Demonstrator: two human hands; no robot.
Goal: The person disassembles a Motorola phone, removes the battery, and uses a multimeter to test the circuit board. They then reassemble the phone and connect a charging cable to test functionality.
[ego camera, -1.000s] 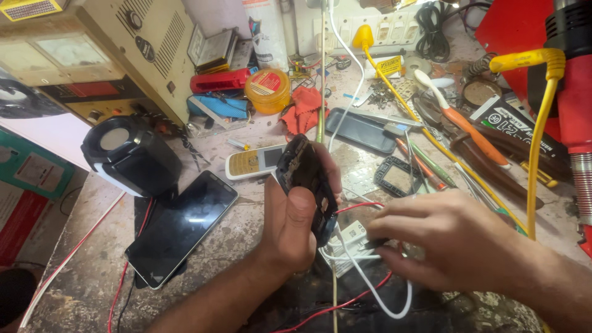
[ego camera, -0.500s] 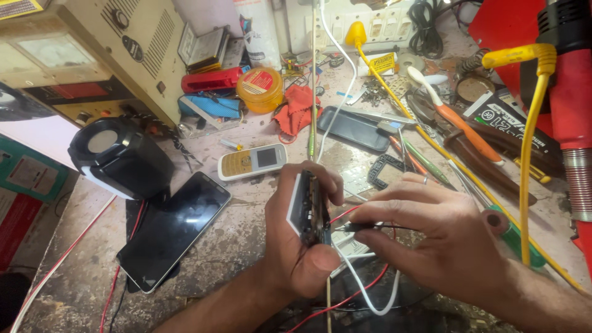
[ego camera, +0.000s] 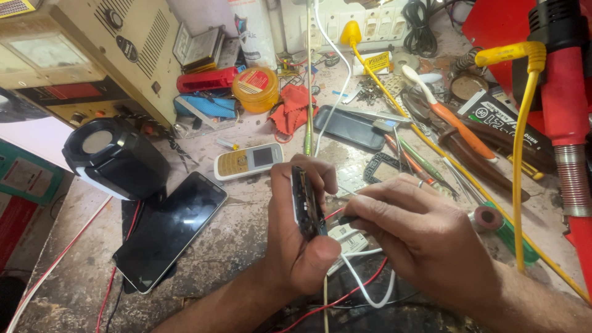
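A dark opened phone [ego camera: 306, 203] with brown innards was held; at ten o'clock a gold-and-white handset [ego camera: 248, 161] was seen, at eleven a yellow tin [ego camera: 255, 88] with red lid, at eight a glossy black smartphone [ego camera: 169, 229].

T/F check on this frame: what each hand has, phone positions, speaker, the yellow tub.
1. The left hand holds an opened phone body edge-up. True.
2. The right hand rests flat on the bench, away from the phone body. False: its fingertips pinch a small dark tool or lead right at the phone body's edge.
3. A black smartphone lies screen-up left of the hands. True.
4. The small keypad phone is stacked on the black smartphone. False: it lies apart, further back on the bench.
5. The yellow tub sits beside a red cloth. True.
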